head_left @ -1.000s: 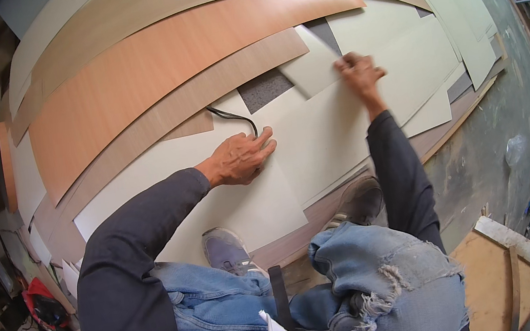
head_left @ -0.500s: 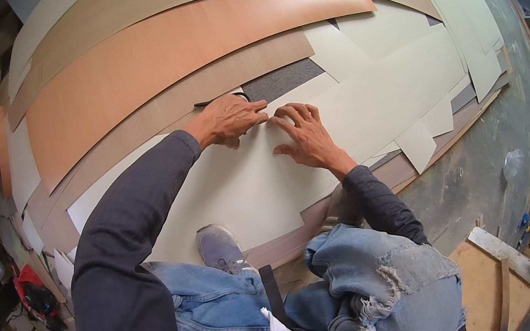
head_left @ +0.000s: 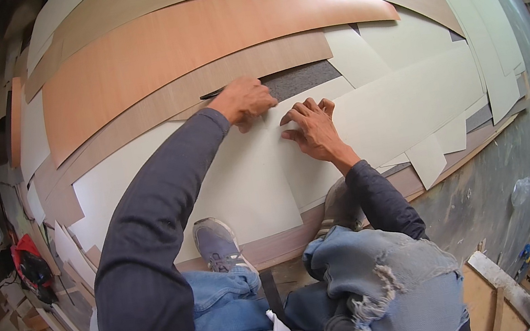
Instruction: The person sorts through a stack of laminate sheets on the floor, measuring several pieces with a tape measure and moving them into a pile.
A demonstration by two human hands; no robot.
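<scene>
My left hand (head_left: 245,103) is closed, knuckles up, at the far edge of a pale cream sheet (head_left: 225,171). The end of a thin black tool (head_left: 210,95) sticks out beyond its knuckles; the rest of it is hidden. Close by on the right, my right hand (head_left: 316,129) rests its spread, bent fingertips on the cream surface, holding nothing. Between the hands, a straight seam runs down towards my feet, with another cream sheet (head_left: 404,86) to the right of it.
Beyond the hands lie an orange wood-toned sheet (head_left: 191,39), brown sheets (head_left: 283,55) and a dark grey patch (head_left: 300,80). My shoe (head_left: 217,241) stands on the near sheet. A red and black bundle (head_left: 33,265) lies at left, a clear plastic bag (head_left: 522,191) on the floor at right.
My left hand has shifted slightly away from me, and its extended index finger has drawn in. The right hand stays on the sheet near the seam. The view has also shifted a little.
</scene>
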